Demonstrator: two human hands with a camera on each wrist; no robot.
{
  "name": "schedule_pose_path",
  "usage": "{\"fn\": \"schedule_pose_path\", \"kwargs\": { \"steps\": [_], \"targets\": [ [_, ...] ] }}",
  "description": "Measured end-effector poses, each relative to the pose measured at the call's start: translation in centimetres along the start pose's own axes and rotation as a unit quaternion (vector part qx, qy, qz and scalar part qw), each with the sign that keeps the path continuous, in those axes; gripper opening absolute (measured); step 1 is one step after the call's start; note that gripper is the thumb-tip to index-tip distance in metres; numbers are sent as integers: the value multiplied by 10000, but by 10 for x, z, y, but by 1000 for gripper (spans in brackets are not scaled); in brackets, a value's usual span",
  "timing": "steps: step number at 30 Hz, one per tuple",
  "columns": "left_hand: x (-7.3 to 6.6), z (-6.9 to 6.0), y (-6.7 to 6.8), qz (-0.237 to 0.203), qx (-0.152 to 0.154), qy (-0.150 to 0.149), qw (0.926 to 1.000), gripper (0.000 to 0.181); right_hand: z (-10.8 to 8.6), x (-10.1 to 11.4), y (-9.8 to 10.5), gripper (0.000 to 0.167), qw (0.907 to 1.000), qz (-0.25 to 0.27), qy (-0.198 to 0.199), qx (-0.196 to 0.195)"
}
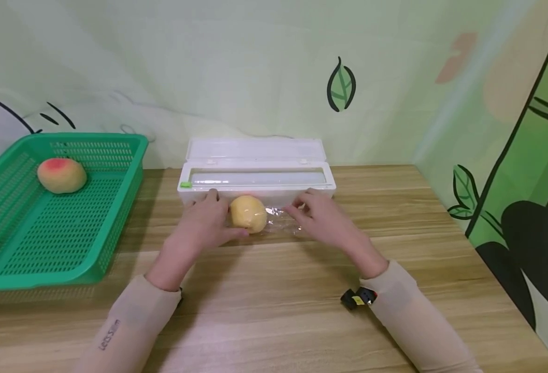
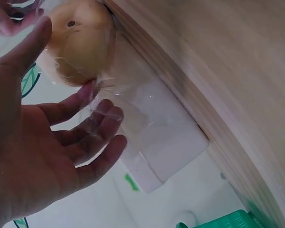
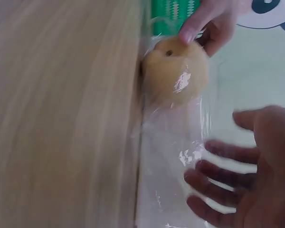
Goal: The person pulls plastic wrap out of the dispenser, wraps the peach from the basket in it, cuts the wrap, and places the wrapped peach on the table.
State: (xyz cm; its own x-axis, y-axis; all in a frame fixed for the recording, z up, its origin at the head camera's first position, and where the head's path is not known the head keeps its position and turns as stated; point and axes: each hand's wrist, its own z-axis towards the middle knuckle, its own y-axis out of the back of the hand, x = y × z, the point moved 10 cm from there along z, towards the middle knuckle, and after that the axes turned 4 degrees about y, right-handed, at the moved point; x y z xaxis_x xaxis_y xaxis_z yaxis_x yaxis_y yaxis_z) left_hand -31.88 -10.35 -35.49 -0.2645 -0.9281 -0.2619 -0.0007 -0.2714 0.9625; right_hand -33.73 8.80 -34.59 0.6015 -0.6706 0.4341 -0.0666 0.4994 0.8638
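A yellow peach [image 1: 248, 214] in clear plastic film [image 1: 280, 220] sits on the table against the front of a white cling film box [image 1: 255, 173]. My left hand [image 1: 204, 220] holds the peach from its left side. In the left wrist view its thumb and index fingertip touch the wrapped peach [image 2: 83, 45], and film lies over the other fingers. My right hand [image 1: 322, 217] is at the film's right end. The right wrist view shows that hand [image 3: 256, 175] with fingers and thumb spread apart beside the loose film [image 3: 173, 152].
At the left stands a green plastic basket [image 1: 99, 248] with another peach [image 1: 61, 176], blushed red, inside. The box's clear lid [image 1: 255, 149] is raised at the back, and a green slider [image 1: 186, 184] sits at its left end. Behind the table [image 1: 264, 311] is a printed wall cloth [image 1: 255, 67].
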Motion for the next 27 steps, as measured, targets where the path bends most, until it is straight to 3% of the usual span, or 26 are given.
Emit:
{"fn": "schedule_pose_path", "kwargs": {
  "steps": [4, 6, 9, 12, 14, 19, 27],
  "targets": [
    [-3, 2, 1, 95, -126, -56, 9999, 67, -3, 3, 16, 24, 9973, 347, -156, -627],
    [-4, 2, 2, 132, -182, -78, 9997, 65, -5, 17, 24, 25, 9958, 34, 135, -908],
    [-5, 3, 4, 133, -235, -117, 9996, 61, -7, 48, 25, 29, 9883, -630, 912, -1045],
    [-5, 3, 6, 95, -260, -115, 9996, 60, -8, 80, 11, 34, 9766, -1006, 1740, -770],
    [-4, 3, 7, 34, -269, -82, 9996, 59, -6, 94, -2, 43, 9719, -1098, 2039, -416],
    [-1, 5, 9, -98, -257, -5, 9996, 60, 4, 97, -28, 68, 9687, -1541, 1933, 219],
    [5, 6, 11, -422, -213, 176, 9987, 69, 16, 100, -32, 80, 9605, -1953, 1980, -49]
  ]
}}
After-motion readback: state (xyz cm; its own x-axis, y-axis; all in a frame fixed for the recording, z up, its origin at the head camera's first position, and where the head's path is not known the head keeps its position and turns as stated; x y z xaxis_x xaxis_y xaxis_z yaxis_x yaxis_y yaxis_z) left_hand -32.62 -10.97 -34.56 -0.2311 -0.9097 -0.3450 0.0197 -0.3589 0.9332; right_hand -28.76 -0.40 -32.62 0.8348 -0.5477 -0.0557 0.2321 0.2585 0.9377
